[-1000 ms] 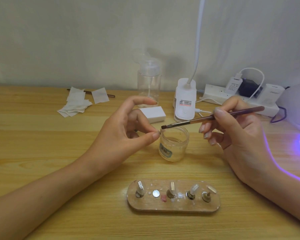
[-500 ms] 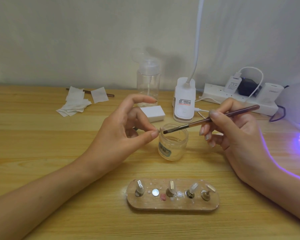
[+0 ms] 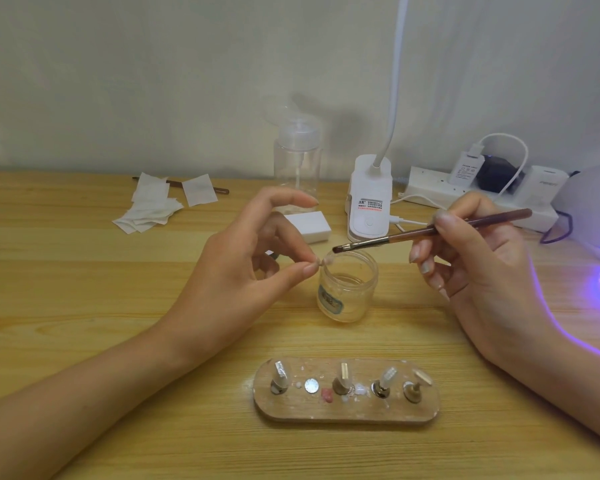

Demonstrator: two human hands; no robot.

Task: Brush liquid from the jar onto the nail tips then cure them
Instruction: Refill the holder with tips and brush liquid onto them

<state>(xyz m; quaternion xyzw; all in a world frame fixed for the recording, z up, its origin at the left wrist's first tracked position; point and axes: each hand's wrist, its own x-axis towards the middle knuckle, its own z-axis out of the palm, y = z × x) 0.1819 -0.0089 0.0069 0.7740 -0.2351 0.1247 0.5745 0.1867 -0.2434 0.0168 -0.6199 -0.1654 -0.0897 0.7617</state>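
Head view, mid-task. On the near side the left hand [image 3: 243,271] pinches one tip [image 3: 327,261] between thumb and forefinger, the other fingers fanned upward. The tip hangs just over the left rim of the jar [image 3: 347,299]. Opposite, the right hand [image 3: 482,268] grips the brush [image 3: 395,237] like a pen. The bristles hover over the jar mouth, just above and right of the pinched tip. Whether they touch it I cannot tell.

The jar stands open on the table [image 3: 84,341] between the hands, with a shallow pool of liquid inside.

A board [image 3: 361,412] lies nearer the viewer, in front of the jar. Four stands on it carry tips [image 3: 343,370]. A bare metal disc [image 3: 311,387] sits between the first and second stand, probably the seat of the tip in hand. Too small to tell if the four mounted ones are coated.

The lamp [image 3: 593,199] at the right edge throws violet light on the table, so it seems to be on. Its opening is out of frame.

Judgement: this is the brushing stage, one tip at a time. The held tip needs coating, reseating and curing. How many others remain is unclear.
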